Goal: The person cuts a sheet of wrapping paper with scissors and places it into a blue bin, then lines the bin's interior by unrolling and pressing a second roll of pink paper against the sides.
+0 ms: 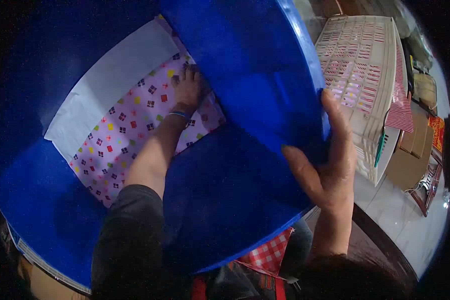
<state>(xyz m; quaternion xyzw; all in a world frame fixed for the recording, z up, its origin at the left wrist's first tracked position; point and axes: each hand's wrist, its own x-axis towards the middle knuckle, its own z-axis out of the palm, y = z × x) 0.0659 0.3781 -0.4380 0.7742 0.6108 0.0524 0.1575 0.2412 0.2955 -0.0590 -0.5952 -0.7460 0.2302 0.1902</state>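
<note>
A large blue container [280, 115] takes up most of the head view. Inside it lies a flat piece of pink fabric [130, 125] printed with small coloured squares, with a plain white band along its upper left side. My left hand [187, 90], a thin band at the wrist, reaches in and rests on the fabric near its right edge, fingers spread. On the right, my right hand [330, 160] is at the container's rim, its thumb and fingers apart around the blue wall, the thumb on the inner side.
A white plastic basket [357, 65] with slatted sides stands right of the container, red-striped cloth [401, 100] behind it. Cardboard [412, 155] and a framed item [427, 187] lie on the tiled floor [392, 210] farther right. Red checked cloth [269, 255] shows below the rim.
</note>
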